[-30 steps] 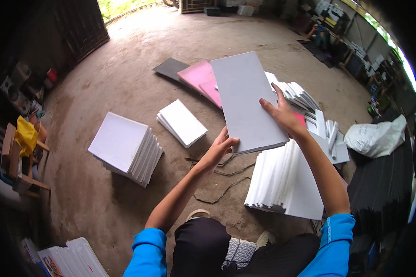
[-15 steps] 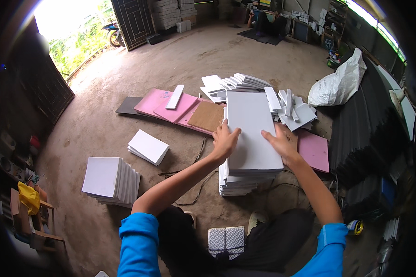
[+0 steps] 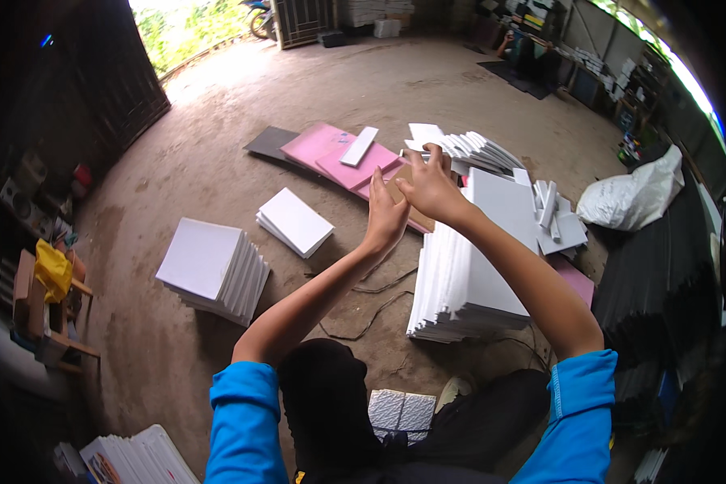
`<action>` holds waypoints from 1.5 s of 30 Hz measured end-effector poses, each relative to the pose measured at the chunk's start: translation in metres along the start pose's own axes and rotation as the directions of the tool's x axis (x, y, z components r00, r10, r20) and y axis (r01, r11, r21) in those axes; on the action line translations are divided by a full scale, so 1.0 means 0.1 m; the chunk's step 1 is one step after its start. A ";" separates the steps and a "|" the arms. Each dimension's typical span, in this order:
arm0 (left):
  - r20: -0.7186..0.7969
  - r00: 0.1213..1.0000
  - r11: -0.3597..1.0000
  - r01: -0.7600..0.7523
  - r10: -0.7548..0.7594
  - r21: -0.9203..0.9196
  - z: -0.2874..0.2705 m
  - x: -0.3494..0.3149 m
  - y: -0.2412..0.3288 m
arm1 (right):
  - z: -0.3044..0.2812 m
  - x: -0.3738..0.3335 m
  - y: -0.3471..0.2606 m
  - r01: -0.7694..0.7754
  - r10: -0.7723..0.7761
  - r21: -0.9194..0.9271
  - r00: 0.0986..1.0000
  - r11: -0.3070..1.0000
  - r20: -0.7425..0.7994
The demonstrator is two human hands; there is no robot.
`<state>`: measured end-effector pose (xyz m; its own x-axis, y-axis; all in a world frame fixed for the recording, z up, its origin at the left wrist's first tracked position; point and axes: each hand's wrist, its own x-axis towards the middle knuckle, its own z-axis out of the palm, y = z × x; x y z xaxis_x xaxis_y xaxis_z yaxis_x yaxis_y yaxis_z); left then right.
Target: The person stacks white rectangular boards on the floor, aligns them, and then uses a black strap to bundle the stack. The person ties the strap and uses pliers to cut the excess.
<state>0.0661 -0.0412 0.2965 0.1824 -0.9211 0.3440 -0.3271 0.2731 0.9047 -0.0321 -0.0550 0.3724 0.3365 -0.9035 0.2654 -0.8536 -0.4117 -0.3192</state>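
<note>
A tall stack of white boards (image 3: pixel 504 234) stands in front of me, a little right of the middle, its left side uneven. My right hand (image 3: pixel 434 187) reaches across the top of this stack to its far left corner, fingers bent and apart with nothing visible in them. Close beside it, my left hand (image 3: pixel 387 211) is raised with its fingers stretched out. Behind both hands lies a brown board (image 3: pixel 420 219), partly hidden by them. Whether either hand touches the stack's edge I cannot tell.
To the left stand a white stack (image 3: pixel 202 256) and a smaller white pile (image 3: pixel 295 223). Pink boards (image 3: pixel 323 149) lie beyond my hands. Loose white pieces (image 3: pixel 480 149) and a white sack (image 3: pixel 633 187) are at the far right. A textured white block (image 3: pixel 402 411) lies between my feet.
Both hands have left the sides of the tall stack's top and come together at its far left. The right hand has crossed over the stack. The view has shifted left.
</note>
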 end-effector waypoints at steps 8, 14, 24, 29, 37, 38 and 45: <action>-0.390 0.845 0.912 0.409 -0.365 0.031 -1.19 -0.44 -2.07 | 2.28 0.74 -0.63 0.133 -0.096 -0.040 0.865 0.990 0.493; -0.415 0.746 0.815 0.579 -0.520 0.021 -1.16 -0.73 -3.23 | 3.96 0.76 -0.14 -0.009 0.003 0.008 0.831 1.000 0.556; -0.458 0.754 0.859 0.511 -0.471 -0.042 -0.94 -0.54 -3.79 | 4.85 1.07 0.05 -0.163 0.096 0.175 0.936 0.971 0.338; -0.436 0.771 0.802 0.574 -0.464 0.162 -0.92 -0.43 -3.55 | 4.73 1.18 0.08 -0.212 0.142 0.214 0.942 0.954 0.303; -0.405 0.799 0.797 0.559 -0.444 0.228 -0.77 -0.36 -3.41 | 4.74 1.30 0.35 -0.400 0.171 0.455 0.869 0.796 0.465; -0.420 0.774 0.787 0.586 -0.473 0.193 -0.73 -0.35 -3.43 | 4.76 1.30 0.44 -0.387 0.164 0.447 0.873 0.806 0.460; -0.486 0.690 0.746 0.657 -0.536 0.109 -0.87 -0.43 -3.74 | 4.80 1.24 0.14 -0.364 0.155 0.418 0.877 0.833 0.455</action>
<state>0.2616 -0.0799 -0.0349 0.7522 -0.6470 -0.1253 -0.2253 -0.4312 0.8737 0.1891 -0.2302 -0.0358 0.3437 -0.9103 -0.2306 -0.6670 -0.0639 -0.7423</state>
